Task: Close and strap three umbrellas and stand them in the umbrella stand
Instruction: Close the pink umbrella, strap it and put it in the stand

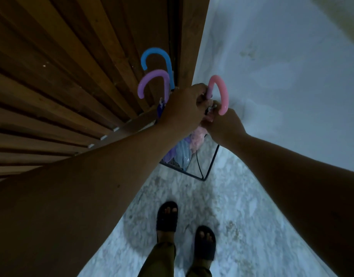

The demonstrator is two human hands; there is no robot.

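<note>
I have both hands on the pink umbrella (218, 92), the last of the three. My left hand (184, 108) grips the shaft just below the curved handle, and my right hand (222, 122) is curled in close beneath it, though I cannot tell whether it pinches the strap or the folded cloth. The pink folds already sit down inside the wire stand (209, 166), which stands on the floor against the wooden slatted wall (62, 86). The blue umbrella (158, 60) and the purple umbrella (152, 82) stand in the stand too, on the wall side, handles up.

To do this well, I think I should keep the shaft upright with the left hand while the right checks the strap is snug round the cloth. Then I would lower it until the tip rests on the bottom, clear of the other two handles, and let go gently so the light stand does not tip.
</note>
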